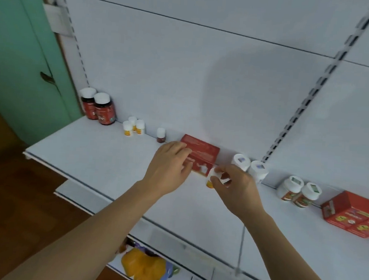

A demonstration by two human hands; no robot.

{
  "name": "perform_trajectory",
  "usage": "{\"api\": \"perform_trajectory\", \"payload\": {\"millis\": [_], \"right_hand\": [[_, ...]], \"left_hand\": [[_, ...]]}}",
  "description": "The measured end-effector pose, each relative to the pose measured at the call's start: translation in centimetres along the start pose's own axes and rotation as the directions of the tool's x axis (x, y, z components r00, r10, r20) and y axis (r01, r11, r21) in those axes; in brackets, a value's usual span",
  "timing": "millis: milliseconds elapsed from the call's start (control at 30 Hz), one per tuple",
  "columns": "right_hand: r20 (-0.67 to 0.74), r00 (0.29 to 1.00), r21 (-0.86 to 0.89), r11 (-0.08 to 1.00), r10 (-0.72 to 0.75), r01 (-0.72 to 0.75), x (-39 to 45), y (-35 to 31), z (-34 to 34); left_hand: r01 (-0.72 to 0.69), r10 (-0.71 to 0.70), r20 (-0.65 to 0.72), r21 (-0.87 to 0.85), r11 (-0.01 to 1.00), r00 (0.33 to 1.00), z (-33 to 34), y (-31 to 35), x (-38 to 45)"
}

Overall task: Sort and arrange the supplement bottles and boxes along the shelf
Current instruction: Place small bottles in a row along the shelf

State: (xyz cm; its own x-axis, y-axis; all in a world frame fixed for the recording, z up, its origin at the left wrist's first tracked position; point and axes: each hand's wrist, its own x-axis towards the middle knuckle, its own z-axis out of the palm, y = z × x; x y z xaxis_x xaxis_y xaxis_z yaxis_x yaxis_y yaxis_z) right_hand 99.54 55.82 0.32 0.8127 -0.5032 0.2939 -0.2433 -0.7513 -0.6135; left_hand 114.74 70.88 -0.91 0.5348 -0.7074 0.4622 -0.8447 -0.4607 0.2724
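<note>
Green door, wooden floor, orange bag on lower shelf.

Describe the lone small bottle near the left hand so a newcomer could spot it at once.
Start at the white shelf and follow its back edge rightward from the two big dark bottles, past the three little yellow-labelled bottles. The lone small bottle stands next, just left of the red box: white cap, dark reddish body, no companions.
</note>
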Motion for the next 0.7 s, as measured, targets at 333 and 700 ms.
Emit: {"api": "perform_trajectory", "payload": {"millis": [333,700], "right_hand": [[0.040,0.999,-0.044,0.999,-0.026,0.028,1.7,-11.4,11.5],[0.032,0.998,-0.130,0.990,0.058,-0.053,11.8,-14.6,20.2]], "left_hand": [[0.146,-0.149,0.137,0.034,0.989,0.979,-6.2,-12.8,-6.4],[0.143,-0.159,0.183,0.096,0.985,0.970,-7.4,-22.0,-2.7]]}}
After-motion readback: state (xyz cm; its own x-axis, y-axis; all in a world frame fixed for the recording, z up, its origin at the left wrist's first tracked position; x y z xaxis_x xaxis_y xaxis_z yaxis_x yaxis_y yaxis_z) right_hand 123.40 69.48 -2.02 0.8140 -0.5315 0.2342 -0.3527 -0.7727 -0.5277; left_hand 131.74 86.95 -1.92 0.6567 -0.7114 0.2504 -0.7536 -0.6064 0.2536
